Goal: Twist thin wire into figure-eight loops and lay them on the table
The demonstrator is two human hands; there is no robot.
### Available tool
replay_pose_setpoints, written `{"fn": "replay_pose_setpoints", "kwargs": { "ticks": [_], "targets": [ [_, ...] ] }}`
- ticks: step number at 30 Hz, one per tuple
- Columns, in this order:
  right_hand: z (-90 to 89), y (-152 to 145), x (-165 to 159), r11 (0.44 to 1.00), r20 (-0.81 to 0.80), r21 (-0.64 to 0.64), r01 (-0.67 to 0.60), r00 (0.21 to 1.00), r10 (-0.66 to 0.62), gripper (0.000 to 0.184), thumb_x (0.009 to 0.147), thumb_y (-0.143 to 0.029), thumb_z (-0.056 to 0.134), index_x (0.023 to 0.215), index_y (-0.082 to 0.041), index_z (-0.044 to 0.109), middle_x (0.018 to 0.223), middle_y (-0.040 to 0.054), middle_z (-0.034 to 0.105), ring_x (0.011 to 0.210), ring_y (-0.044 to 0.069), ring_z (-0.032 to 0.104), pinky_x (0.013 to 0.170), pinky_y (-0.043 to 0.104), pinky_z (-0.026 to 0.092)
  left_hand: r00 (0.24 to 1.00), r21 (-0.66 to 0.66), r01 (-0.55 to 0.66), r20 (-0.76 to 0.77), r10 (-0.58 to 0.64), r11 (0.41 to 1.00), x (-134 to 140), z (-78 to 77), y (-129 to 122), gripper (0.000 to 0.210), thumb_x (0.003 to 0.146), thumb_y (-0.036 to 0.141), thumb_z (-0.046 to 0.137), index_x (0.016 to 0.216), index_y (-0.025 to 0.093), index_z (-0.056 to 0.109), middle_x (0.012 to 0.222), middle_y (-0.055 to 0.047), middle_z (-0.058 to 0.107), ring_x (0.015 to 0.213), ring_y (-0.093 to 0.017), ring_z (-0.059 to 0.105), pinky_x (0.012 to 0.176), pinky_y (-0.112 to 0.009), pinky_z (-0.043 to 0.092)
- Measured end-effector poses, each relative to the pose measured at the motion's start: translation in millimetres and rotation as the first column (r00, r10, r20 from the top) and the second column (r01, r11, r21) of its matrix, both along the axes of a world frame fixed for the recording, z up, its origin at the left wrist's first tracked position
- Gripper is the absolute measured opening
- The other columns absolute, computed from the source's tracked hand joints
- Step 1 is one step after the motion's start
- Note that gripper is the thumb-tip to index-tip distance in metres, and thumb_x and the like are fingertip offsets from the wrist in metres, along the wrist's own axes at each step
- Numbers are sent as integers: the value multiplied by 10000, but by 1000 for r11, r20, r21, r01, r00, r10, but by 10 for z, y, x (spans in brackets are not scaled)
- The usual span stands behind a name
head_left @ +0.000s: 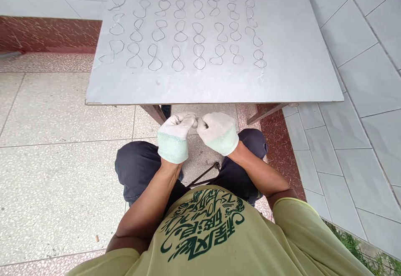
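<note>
My left hand (177,136) and my right hand (218,132), both in white knitted gloves with pale green cuffs, meet just off the table's near edge, above my knees. Thumbs and fingers are pinched closed on each side, the fingertips almost touching. Between them a thin wire (196,118) shows faintly; most of it is hidden by the gloves, so its shape cannot be made out. Beyond the hands, several thin figure-eight wire loops (199,56) lie in rows on the white tabletop (213,88).
Wooden table legs (265,113) slant below the board. A white tiled wall (351,113) with a dark red base runs along the right. Speckled floor (62,184) spreads out at the left. A thin dark metal bar (203,175) shows between my knees.
</note>
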State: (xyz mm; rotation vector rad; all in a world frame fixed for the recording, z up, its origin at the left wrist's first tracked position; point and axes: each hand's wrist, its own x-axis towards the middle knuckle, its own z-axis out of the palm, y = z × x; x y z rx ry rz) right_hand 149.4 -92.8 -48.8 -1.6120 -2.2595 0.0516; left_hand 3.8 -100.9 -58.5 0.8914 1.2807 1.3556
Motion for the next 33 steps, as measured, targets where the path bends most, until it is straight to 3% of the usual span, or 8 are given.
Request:
{"fn": "replay_pose_setpoints", "kwargs": {
  "ticks": [6, 13, 19, 23, 27, 33],
  "targets": [
    [82, 99, 181, 995, -52, -50, -81, 996, 78, 472, 1143, -289, 477, 730, -224, 696, 734, 56, 711, 720, 208, 576, 743, 390, 326, 993, 15, 102, -52, -101, 995, -68, -31, 56, 267, 897, 481, 813, 831, 231, 745, 859, -49, 788, 886, -236, 750, 978, -402, 601],
    [226, 141, 251, 995, -71, -84, -59, 996, 53, 445, 1125, -290, 513, 694, -230, 607, 711, 37, 668, 708, 193, 538, 737, 386, 318, 977, 0, 155, -150, -153, 988, -74, 91, 64, 266, 920, 443, 777, 773, 222, 757, 885, -58, 811, 883, -221, 737, 949, -365, 568],
    [264, 165, 263, 993, -136, -105, -61, 990, 47, 456, 1135, -302, 537, 688, -227, 586, 719, 24, 665, 703, 173, 527, 743, 361, 345, 973, 19, 216, -82, -214, 976, -57, 194, 65, 309, 916, 462, 784, 721, 228, 737, 838, -64, 788, 870, -226, 728, 930, -374, 575],
    [276, 161, 264, 989, -153, -133, -71, 987, 50, 491, 1150, -323, 535, 670, -225, 577, 695, 13, 641, 682, 163, 507, 723, 355, 336, 981, 53, 195, -22, -195, 979, -48, 149, 63, 282, 921, 444, 806, 745, 235, 740, 845, -57, 796, 881, -231, 743, 953, -393, 589],
    [278, 148, 290, 991, -174, -117, -64, 984, 43, 496, 1154, -333, 541, 672, -226, 585, 685, 8, 627, 689, 164, 517, 734, 344, 354, 985, 34, 166, -42, -165, 986, -61, 68, 82, 334, 894, 533, 840, 785, 232, 743, 875, -75, 818, 920, -251, 779, 941, -409, 613],
    [214, 145, 389, 995, -208, -62, -81, 976, 66, 516, 1179, -346, 475, 685, -231, 568, 680, 5, 594, 681, 164, 521, 728, 341, 365, 985, 36, 172, 16, -173, 984, -96, 47, 88, 452, 874, 649, 857, 982, 213, 806, 976, -103, 855, 977, -279, 822, 975, -441, 634]
  ]
}}
